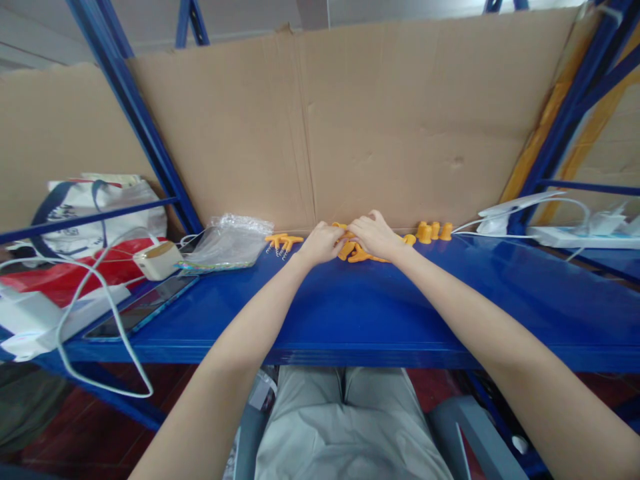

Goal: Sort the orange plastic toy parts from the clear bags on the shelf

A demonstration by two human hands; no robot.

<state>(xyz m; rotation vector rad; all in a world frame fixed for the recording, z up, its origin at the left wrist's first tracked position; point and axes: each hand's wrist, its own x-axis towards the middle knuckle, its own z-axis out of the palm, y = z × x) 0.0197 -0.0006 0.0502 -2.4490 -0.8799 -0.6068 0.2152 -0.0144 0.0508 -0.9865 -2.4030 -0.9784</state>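
Note:
Both hands meet near the back of the blue shelf, over a group of yellow-orange plastic pieces [367,255]. My left hand [323,243] has its fingers curled in at the left side of these pieces and looks closed on one. From the right, my right hand [375,235] bends its fingers down over the same spot, also closed on a yellow plastic piece. The fingers hide much of what they hold. To the left lie orange claw-like parts [283,241] with thin coiled metal bits. Several short yellow cylinders [434,231] stand to the right.
A clear plastic bag [227,243] lies left of the orange parts. Beyond it are a phone [143,307], a charger [157,260], white cables and a tote bag [100,213]. Cardboard [400,120] walls the back. A power strip [585,237] sits far right on the blue shelf [350,313].

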